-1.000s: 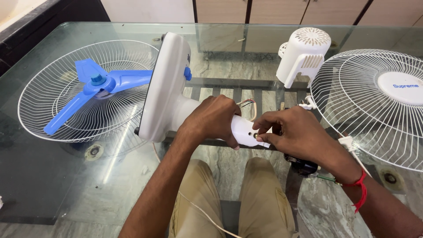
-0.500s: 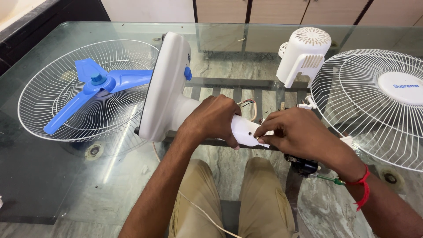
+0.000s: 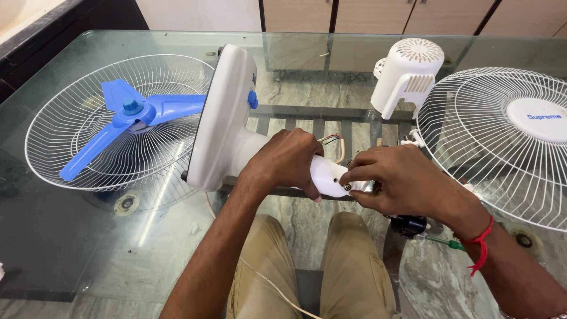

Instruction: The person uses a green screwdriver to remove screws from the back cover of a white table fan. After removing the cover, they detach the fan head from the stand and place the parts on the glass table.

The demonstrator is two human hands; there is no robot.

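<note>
**Both hands on the white fan stand neck**

Bottom centre: person's knees in tan trousers (image 3: 307, 266), thin white cord (image 3: 277, 289) running across them, seen thru the glass table (image 3: 71, 236). Mid-frame, left hand (image 3: 283, 162) is wrapped tight round the white fan stand neck (image 3: 328, 176), fingers curled over it. Right hand (image 3: 401, 180) w/ red wrist thread (image 3: 481, 239) meets the neck's end; thumb + forefinger pinched at a small screw (image 3: 347, 186) there. Black part (image 3: 409, 224) sits just below the right hand. Neck joins the round white base (image 3: 221, 118), tipped on edge, centre-left. Left of frame: wire guard w/ blue blade (image 3: 127, 121). Right edge: second wire guard (image 3: 502, 142). Upper right, further back: white motor cover (image 3: 406, 74).
</note>
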